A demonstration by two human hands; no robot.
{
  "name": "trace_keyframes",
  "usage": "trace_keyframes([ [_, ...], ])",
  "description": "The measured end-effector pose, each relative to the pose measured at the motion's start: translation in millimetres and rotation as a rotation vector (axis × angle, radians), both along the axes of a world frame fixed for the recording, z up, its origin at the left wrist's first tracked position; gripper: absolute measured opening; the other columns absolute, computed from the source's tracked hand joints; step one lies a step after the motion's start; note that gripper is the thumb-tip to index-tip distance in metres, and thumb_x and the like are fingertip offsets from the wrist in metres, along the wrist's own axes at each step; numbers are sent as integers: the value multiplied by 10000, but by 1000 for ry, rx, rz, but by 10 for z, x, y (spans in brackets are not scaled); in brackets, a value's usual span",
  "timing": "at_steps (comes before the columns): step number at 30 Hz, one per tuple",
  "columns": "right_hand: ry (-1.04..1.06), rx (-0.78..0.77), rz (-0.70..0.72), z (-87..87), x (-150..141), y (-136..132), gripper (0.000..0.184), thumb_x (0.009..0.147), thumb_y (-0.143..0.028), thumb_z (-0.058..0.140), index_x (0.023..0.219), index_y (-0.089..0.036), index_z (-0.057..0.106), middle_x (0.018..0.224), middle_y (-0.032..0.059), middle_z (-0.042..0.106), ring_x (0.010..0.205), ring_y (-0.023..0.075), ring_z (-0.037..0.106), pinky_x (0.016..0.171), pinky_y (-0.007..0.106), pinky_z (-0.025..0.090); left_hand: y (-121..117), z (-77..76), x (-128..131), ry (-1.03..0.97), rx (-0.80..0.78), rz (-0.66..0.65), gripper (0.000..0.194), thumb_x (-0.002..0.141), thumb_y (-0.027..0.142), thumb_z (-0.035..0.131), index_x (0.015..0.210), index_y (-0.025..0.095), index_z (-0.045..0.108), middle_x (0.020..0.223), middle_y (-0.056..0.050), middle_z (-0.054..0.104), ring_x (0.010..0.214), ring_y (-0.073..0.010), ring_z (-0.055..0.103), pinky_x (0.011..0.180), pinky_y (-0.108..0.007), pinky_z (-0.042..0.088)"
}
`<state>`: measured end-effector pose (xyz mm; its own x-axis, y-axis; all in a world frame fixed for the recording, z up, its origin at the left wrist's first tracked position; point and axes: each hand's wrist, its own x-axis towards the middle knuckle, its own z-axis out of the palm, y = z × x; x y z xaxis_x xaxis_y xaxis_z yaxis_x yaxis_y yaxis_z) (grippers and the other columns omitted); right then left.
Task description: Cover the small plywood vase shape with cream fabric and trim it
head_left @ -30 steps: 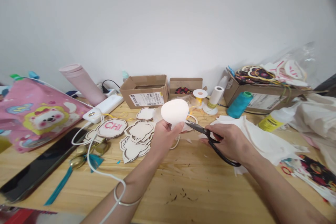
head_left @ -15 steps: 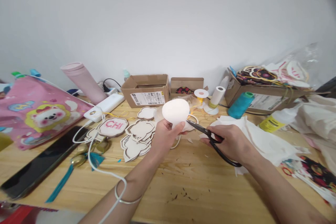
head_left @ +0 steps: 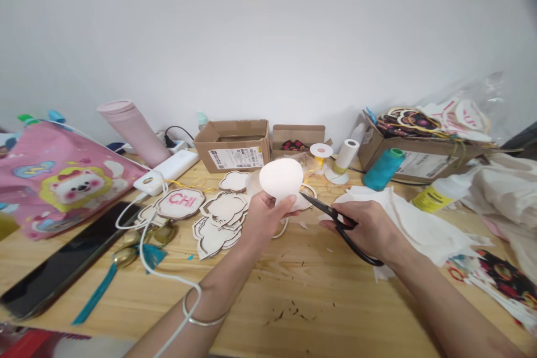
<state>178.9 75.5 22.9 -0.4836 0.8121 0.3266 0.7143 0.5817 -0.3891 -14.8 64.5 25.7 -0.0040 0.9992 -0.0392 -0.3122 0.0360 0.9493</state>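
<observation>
My left hand [head_left: 263, 217] pinches the lower edge of a rounded white cut-out piece [head_left: 281, 177] and holds it upright above the wooden table [head_left: 293, 291]. Black scissors [head_left: 335, 222] are gripped in my right hand [head_left: 369, 228], their blade tips pointing left at the bottom right of the white piece. Several flat wooden cut-out shapes [head_left: 220, 218] lie just left of my left hand, one with pink letters "CHI" [head_left: 179, 202]. White fabric [head_left: 415, 224] lies under and behind my right hand.
Cardboard boxes [head_left: 232, 145] line the back wall, with spools [head_left: 321, 152], a teal thread cone [head_left: 382, 169] and a glue bottle [head_left: 440, 190]. At left are a pink bag [head_left: 62, 179], a pink tumbler [head_left: 132, 131], a power bank [head_left: 165, 172], a dark phone [head_left: 62, 268] and a white cable [head_left: 145, 246].
Almost nothing has changed; the white piece and scissors shifted very slightly to the right, and the view rose a touch.
</observation>
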Motion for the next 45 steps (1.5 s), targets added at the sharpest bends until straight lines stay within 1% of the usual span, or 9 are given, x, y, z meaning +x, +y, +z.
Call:
trace_keyframes([
  [7,220,-304,-65,-51,40,106,269,740,-401,530,645,-154,580,504,-33,435,453,77,368,400,179,273,-1,-12,-11,-58,6,-22,289,637,254,674,898,133,647,859,-68,683,730,-161,621,603,-229,509],
  [10,226,-423,-18,-56,47,105,252,728,-396,541,673,-151,569,501,-45,397,437,71,344,386,179,268,5,-11,-16,-68,17,-21,282,645,260,666,898,136,649,859,-67,684,721,-163,621,597,-237,509],
  [12,195,-444,27,-51,63,92,249,735,-395,533,701,-151,568,510,-44,403,442,74,347,391,185,273,9,-12,-24,-77,16,2,291,646,260,666,909,139,647,865,-67,683,725,-165,620,600,-245,512],
  [16,112,-345,99,10,95,66,264,767,-388,491,867,-157,568,625,-3,510,527,108,435,462,209,343,13,-16,-41,-110,22,50,332,648,238,669,965,145,634,884,-68,679,783,-166,613,657,-260,513],
  [19,66,-252,92,83,64,42,278,764,-361,500,943,-157,560,736,37,574,618,141,496,542,237,386,13,-21,-37,-129,25,66,351,631,209,685,972,146,631,887,-62,677,790,-156,608,676,-256,508],
  [24,24,-90,4,104,-67,-27,238,747,-378,529,820,-164,604,633,24,568,559,135,483,506,226,347,7,-16,7,-138,23,68,389,573,176,723,951,143,637,845,-45,680,742,-139,603,698,-272,507],
  [35,-27,119,-74,-11,-114,-67,325,768,-458,483,800,-164,618,582,22,533,508,128,452,483,223,295,8,-52,74,-188,-19,53,360,604,187,699,955,154,630,863,-47,686,791,-153,617,749,-282,494],
  [40,-54,182,-110,-32,-118,-84,349,770,-481,465,767,-166,616,559,21,530,486,128,453,462,225,268,12,-71,88,-200,-13,40,326,629,176,679,950,146,626,860,-47,685,794,-147,617,749,-269,493],
  [45,-79,170,-107,-9,-121,-88,342,777,-474,456,701,-171,595,523,6,509,459,114,428,452,221,243,2,-52,93,-202,-8,37,338,632,176,677,963,147,619,863,-45,684,807,-149,617,761,-270,490],
])
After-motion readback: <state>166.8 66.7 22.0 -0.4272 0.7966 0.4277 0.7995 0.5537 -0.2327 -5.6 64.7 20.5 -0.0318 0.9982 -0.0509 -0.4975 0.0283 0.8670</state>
